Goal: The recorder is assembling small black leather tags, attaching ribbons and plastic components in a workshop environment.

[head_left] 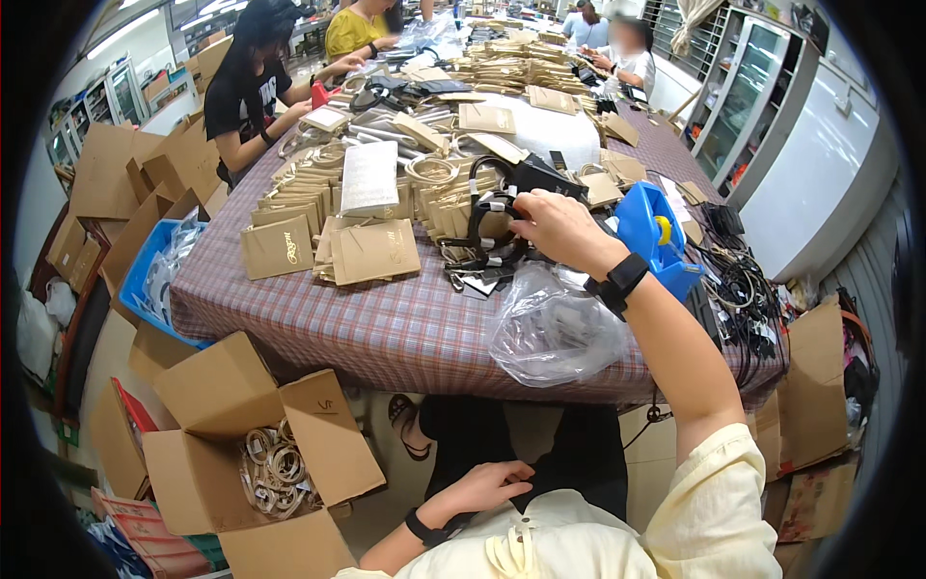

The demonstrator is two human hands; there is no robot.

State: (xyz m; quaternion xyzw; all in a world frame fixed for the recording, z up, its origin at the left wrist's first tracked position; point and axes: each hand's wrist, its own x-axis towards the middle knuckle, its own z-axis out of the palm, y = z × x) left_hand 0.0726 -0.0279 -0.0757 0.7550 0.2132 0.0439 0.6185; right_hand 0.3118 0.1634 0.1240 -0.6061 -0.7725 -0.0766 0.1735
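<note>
Over the table my right hand (567,229) is closed, fingertips pinching a coiled black cable (479,214) with small white tags. A black box-like piece (548,179) lies just beyond that hand. Down at my lap rests my left hand (487,485), holding nothing, its fingers loosely stretched. Left of the cable, tan printed pouches (374,253) lie in piles, and a white printed sheet (369,179) sits on top of some. A crumpled clear plastic bag (558,326) lies below my right hand at the table's near edge.
A blue tape dispenser (656,232) stands right of my forearm, beside tangled black cables (738,280). An open cardboard box (207,482) with coiled pale cables (278,468) sits on the floor at left, near a blue bin (145,289). Several people work around the checkered table (405,333).
</note>
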